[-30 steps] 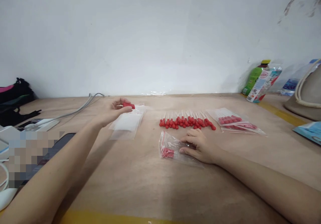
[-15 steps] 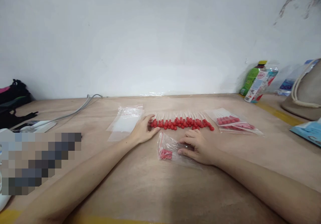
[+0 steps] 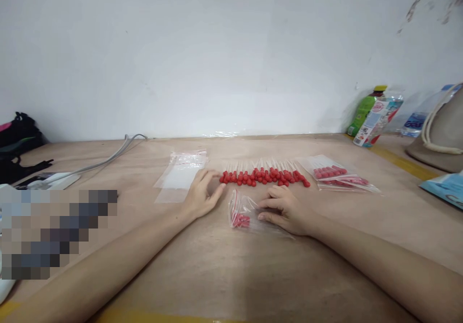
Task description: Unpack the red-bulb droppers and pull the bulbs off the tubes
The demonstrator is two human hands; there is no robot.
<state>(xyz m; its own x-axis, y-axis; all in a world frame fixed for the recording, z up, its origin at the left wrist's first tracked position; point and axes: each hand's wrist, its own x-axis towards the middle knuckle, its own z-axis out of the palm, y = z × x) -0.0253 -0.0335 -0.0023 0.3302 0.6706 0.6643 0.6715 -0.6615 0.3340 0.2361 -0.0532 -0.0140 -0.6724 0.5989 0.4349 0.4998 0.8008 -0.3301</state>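
Observation:
A row of pale sticks with red rounded heads point(image 3: 265, 174) lies across the table, red ends toward me. At the row's left end my left hand point(image 3: 203, 194) is open, thumb apart from the fingers, with nothing visible in it. Closer to me lies a clear zip bag point(image 3: 249, 207) with several red pieces point(image 3: 241, 221) inside, its red-striped edge to the left. My right hand point(image 3: 285, 210) rests at the bag's right part, fingers curled and thumb on the plastic, gripping it.
Flat zip bags point(image 3: 179, 171) lie left of the row. Filled bags point(image 3: 334, 174) with red-headed sticks lie to its right. Bottles point(image 3: 376, 115) and a beige hat point(image 3: 441, 130) stand at the back right. A grey cable point(image 3: 112, 156) runs along the left.
My left hand has drawn back slightly left and toward me from the row's end. My right hand and the bag under it have hardly moved.

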